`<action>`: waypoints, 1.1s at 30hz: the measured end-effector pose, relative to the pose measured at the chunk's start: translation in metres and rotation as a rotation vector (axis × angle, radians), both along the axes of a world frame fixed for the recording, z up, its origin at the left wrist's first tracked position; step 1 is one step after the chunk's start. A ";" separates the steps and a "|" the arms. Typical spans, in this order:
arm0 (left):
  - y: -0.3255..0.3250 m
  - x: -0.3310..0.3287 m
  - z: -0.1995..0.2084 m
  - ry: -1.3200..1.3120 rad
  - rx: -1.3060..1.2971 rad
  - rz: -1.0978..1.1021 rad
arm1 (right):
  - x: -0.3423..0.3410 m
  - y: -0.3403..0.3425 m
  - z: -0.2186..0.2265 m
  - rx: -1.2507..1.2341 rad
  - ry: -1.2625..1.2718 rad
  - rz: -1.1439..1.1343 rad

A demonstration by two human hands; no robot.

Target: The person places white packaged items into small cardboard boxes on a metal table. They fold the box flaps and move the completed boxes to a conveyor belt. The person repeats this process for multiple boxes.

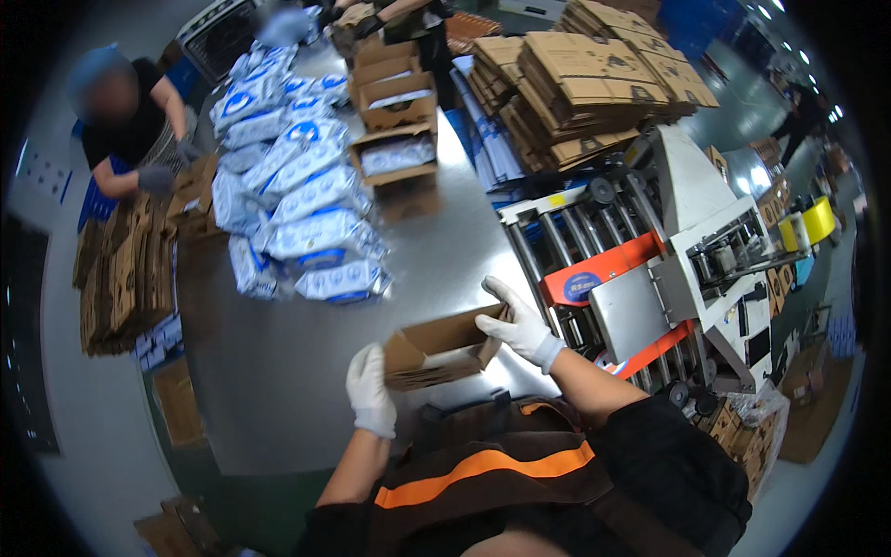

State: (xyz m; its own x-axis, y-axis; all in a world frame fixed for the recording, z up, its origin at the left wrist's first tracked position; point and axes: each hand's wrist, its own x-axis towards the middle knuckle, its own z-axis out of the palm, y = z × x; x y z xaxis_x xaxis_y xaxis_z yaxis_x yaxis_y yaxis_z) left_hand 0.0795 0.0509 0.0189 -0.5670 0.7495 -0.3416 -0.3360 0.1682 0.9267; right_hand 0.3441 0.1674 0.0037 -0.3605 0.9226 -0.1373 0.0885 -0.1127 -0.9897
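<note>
Between my two white-gloved hands is an open brown cardboard box [436, 374], held at the near edge of the metal table. My left hand [370, 388] presses on its left end, fingers against the cardboard. At the right end my right hand [520, 327] grips the wall, with the thumb toward the inside and a finger stretched out past the rim. Something pale lies along the inside of the box; what it is I cannot make out. A pile of white-and-blue packages [316, 232] lies farther off on the table, left of centre.
Filled open boxes [397, 158] stand in a row on the metal table [278, 381]. At right is a roller conveyor with a box-sealing machine [640, 306]. Stacks of flat cardboard [585, 79] rise behind it. A co-worker [130, 121] handles a box at left; another [408, 19] stands at the far end.
</note>
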 end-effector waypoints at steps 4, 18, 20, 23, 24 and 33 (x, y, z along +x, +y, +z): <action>-0.015 0.014 0.006 0.650 0.029 -0.582 | -0.019 -0.040 0.000 0.610 -0.511 0.010; -0.055 -0.084 -0.040 0.896 -0.015 -0.399 | -0.072 -0.040 -0.050 -0.666 -0.046 0.357; -0.082 -0.086 -0.082 0.705 -0.050 0.128 | -0.127 -0.034 -0.014 -0.651 0.116 0.461; -0.111 -0.110 -0.119 -0.212 -0.037 0.139 | -0.198 -0.048 0.066 0.425 -0.650 0.873; -0.095 -0.114 -0.092 -0.184 -0.031 0.131 | -0.208 -0.049 0.073 0.654 -0.814 1.003; -0.067 -0.174 -0.051 0.469 -0.224 -0.095 | -0.304 0.026 0.073 0.873 -0.585 0.757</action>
State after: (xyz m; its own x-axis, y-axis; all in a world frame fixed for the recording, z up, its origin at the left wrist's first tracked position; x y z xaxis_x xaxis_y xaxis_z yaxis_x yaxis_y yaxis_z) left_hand -0.0943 -0.0163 -0.0318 -0.6302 0.7432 -0.2248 0.1331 0.3886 0.9117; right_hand 0.0399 0.1934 0.0769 -0.9204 0.3808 0.0890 0.2883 0.8146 -0.5032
